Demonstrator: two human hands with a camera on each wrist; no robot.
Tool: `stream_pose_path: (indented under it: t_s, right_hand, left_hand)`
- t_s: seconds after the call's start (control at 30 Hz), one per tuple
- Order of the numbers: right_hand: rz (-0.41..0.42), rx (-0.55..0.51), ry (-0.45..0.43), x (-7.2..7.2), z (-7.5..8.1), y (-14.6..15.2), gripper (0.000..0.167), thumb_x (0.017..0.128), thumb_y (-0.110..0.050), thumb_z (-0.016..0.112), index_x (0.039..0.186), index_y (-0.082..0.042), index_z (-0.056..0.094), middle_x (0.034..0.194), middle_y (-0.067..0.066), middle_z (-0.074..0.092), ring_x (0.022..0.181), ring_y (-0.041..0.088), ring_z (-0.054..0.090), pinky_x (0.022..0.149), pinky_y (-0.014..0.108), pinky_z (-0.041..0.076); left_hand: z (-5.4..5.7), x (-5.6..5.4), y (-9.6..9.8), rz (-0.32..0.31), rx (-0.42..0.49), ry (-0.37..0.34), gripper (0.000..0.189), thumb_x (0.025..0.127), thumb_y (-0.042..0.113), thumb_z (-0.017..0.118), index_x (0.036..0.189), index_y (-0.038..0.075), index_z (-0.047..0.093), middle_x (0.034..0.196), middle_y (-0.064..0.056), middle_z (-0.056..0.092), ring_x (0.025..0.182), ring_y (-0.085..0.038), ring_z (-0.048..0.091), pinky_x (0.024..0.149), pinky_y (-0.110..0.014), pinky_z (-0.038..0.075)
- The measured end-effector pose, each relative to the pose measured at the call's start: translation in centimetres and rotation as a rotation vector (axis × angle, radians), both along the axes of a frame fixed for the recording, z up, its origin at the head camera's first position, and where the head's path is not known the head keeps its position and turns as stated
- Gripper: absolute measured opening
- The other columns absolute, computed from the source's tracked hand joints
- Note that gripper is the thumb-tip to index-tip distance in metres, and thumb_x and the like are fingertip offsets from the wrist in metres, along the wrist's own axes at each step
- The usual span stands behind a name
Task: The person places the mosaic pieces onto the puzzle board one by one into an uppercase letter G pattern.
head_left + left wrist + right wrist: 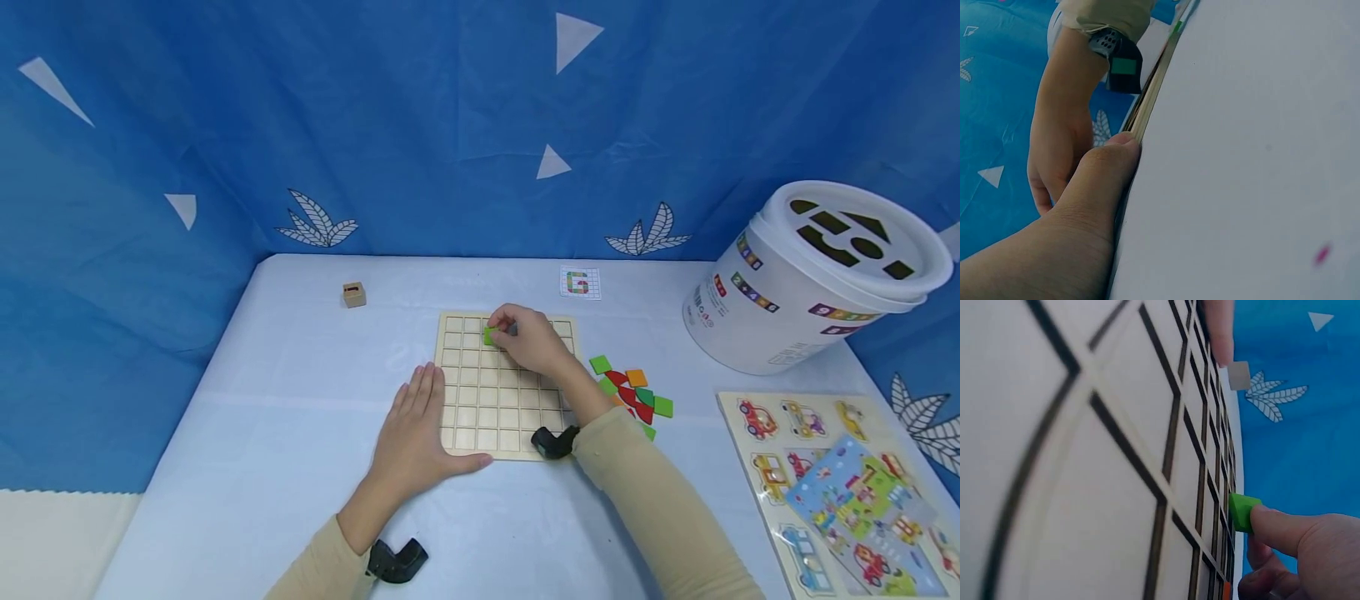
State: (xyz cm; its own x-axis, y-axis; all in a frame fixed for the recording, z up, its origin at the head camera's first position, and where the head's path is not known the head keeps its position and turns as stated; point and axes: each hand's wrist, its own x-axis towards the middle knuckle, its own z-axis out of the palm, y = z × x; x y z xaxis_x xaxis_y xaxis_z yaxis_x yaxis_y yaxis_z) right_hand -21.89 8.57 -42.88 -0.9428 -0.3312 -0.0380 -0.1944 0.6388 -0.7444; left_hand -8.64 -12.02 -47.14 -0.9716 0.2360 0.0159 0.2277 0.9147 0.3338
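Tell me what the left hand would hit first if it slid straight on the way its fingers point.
Probably nothing soon: the left hand lies flat beside the grid board, fingers pointing up its left edge. Ahead is bare table; the small wooden cube sits off to the left.

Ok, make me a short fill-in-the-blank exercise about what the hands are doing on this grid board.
The right hand pinches a small ____ square tile over the wooden grid board.
The left hand lies ____ on the board's near left edge.
The loose coloured tiles lie to the ____ of the board.
The white bucket has shape cut-outs in its ____.

Missing words: green; flat; right; lid
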Motion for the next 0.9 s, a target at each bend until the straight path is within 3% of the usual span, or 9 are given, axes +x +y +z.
stream_pose_path:
  t_s: [0.17, 0.5, 0.9]
  right_hand:
    - [-0.011, 0.074, 0.031, 0.2, -0.1, -0.4, 0.010, 0.094, -0.021, 0.069, 0.104, -0.018, 0.067, 0.097, -0.001, 0.064, 0.090, 0.018, 0.058, 0.081, 0.036, 0.049]
    - [0.023, 0.174, 0.084, 0.5, 0.3, -0.5, 0.016, 0.092, -0.022, 0.072, 0.108, -0.016, 0.072, 0.108, 0.000, 0.063, 0.100, 0.019, 0.062, 0.088, 0.038, 0.053]
    - [0.091, 0.178, 0.062, 0.7, 1.0, 1.8, 0.026, 0.091, -0.023, 0.073, 0.116, -0.016, 0.073, 0.113, 0.000, 0.063, 0.100, 0.019, 0.061, 0.088, 0.038, 0.053]
  left_hand:
    - [0.0, 0.0, 0.0, -0.003, 0.004, 0.011, 0.141, 0.063, 0.096, 0.052, 0.158, 0.001, 0.008, 0.167, -0.013, 0.007, 0.157, -0.025, 0.004, 0.126, -0.045, 0.013]
    - [-0.1, 0.0, 0.0, -0.004, 0.005, 0.019, 0.141, 0.063, 0.095, 0.052, 0.158, 0.001, 0.008, 0.167, -0.014, 0.008, 0.156, -0.026, 0.005, 0.126, -0.046, 0.014]
    - [0.2, 0.0, 0.1, 0.004, 0.005, -0.002, 0.141, 0.063, 0.094, 0.055, 0.158, 0.001, 0.008, 0.167, -0.014, 0.008, 0.157, -0.026, 0.004, 0.126, -0.046, 0.013]
